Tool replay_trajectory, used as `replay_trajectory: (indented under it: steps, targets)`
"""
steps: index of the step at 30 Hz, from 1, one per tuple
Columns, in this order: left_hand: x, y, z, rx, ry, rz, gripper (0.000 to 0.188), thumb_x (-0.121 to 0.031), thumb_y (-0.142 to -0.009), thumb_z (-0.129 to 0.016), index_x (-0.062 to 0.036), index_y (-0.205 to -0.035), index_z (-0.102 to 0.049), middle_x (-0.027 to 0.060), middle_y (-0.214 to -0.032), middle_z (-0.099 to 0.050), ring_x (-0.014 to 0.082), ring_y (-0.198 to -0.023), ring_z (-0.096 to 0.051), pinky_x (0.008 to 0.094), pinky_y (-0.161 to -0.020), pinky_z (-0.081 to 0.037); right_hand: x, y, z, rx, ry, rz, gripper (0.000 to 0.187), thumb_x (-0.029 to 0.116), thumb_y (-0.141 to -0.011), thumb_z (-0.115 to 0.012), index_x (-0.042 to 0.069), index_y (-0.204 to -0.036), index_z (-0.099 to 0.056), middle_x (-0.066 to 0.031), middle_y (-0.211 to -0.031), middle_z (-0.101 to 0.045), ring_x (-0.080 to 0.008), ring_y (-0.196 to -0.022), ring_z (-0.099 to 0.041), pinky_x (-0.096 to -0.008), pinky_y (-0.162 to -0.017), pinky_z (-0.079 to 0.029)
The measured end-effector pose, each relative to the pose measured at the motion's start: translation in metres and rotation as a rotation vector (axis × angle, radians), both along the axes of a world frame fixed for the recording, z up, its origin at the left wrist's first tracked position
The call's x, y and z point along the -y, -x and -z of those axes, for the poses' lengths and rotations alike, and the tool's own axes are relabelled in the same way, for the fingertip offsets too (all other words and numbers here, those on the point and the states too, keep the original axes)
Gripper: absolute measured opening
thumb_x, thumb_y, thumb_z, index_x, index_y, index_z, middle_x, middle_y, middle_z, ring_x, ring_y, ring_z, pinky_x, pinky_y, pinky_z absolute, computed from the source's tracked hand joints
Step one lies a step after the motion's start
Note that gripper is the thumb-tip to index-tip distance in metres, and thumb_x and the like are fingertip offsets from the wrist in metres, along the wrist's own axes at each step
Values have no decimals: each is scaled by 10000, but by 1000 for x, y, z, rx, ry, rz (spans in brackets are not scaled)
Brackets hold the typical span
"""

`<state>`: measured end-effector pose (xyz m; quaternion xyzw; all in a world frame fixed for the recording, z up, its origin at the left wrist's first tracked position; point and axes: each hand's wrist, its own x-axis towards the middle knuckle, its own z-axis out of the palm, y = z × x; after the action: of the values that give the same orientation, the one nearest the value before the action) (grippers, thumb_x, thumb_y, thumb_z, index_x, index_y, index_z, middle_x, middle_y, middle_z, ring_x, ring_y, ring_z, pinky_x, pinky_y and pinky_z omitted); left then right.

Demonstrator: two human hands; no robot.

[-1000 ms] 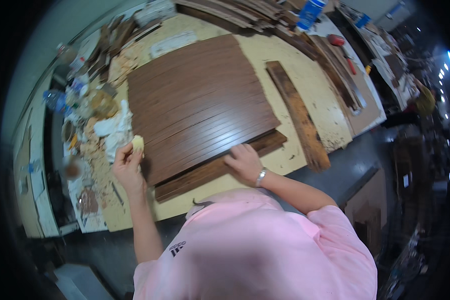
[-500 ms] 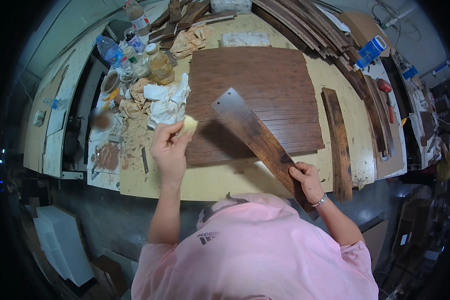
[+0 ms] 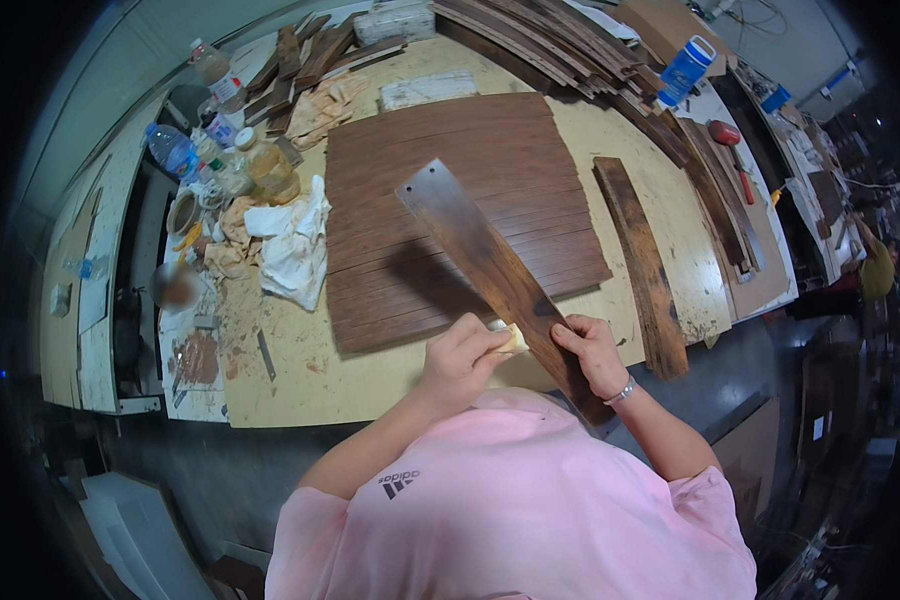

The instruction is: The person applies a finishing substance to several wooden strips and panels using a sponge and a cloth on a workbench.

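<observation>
My right hand (image 3: 592,358) grips a long dark-brown wooden board (image 3: 485,260) near its lower end, thumb on top. The board slants up and to the left, with a greyish far end and two small holes there. Pinched in my left hand (image 3: 460,365) is a small pale-yellow sponge-like pad (image 3: 514,340), at the board's left edge close to my right hand; whether it presses on the wood I cannot tell. Beneath the raised board lies a wide panel of dark brown planks (image 3: 450,150) on the yellowish worktable (image 3: 280,390), with the board's shadow on it.
Another board (image 3: 638,260) lies right of the panel. Stacked strips (image 3: 560,45) fill the far right, near a blue bottle (image 3: 686,72) and a red-handled tool (image 3: 738,150). At left are a white cloth (image 3: 295,245), a jar of amber liquid (image 3: 268,172), several bottles and a bowl (image 3: 183,213).
My left hand has brought the pad from over the panel's left edge down and right to the board's edge. My right hand still holds the board. The view has shifted and tilted slightly.
</observation>
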<state>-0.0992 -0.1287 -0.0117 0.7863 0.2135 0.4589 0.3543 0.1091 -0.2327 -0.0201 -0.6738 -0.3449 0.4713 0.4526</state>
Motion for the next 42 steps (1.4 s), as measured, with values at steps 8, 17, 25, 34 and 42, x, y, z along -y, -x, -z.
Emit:
replay_trajectory:
  steps: [8, 17, 25, 34, 42]
  targets:
    - [-81, -36, -54, 64, -158, -243, 174, 38, -709, -713, -38, -854, -655, 92, -732, -531, 212, -598, -528, 329, -512, -425, -38, -9, -26, 33, -139, 83, 272, 210, -864, -650, -56, -808, -655, 9, -701, -577, -67, -676, -481, -247, -614, -403]
    - [26, -47, 11, -157, -35, 453, 140, -29, -731, -685, -34, -867, -653, 102, -754, -507, 277, -641, -562, 367, -561, -459, -134, -69, -48, -256, -383, 368, 216, 223, -910, -618, 17, -962, -656, -39, -942, -671, -125, -822, -603, -273, -764, -473]
    - [-52, 59, 19, -46, 330, -267, 208, -32, -729, -755, -37, -924, -682, 49, -790, -543, 152, -615, -514, 281, -563, -424, -102, -110, -38, -556, -198, 368, 345, 441, -953, -472, 128, -909, -612, -20, -673, -576, -165, -508, -499, -301, -450, -458]
    - [-122, 379, 122, -228, 215, -1398, 255, -7, -712, -724, -51, -962, -699, 114, -885, -646, 263, -838, -634, 360, -755, -496, -86, -89, -2, -376, 56, 475, 434, 520, -938, -485, 143, -755, -602, 48, -525, -462, -97, -410, -397, -239, -380, -299]
    - [-144, 455, 114, -489, 263, -1667, 231, -67, -727, -726, -104, -954, -708, 114, -961, -619, 308, -900, -614, 398, -777, -484, -111, -46, -12, -403, 2, 414, 418, 520, -939, -482, 156, -763, -585, 48, -512, -422, -95, -403, -373, -242, -376, -264]
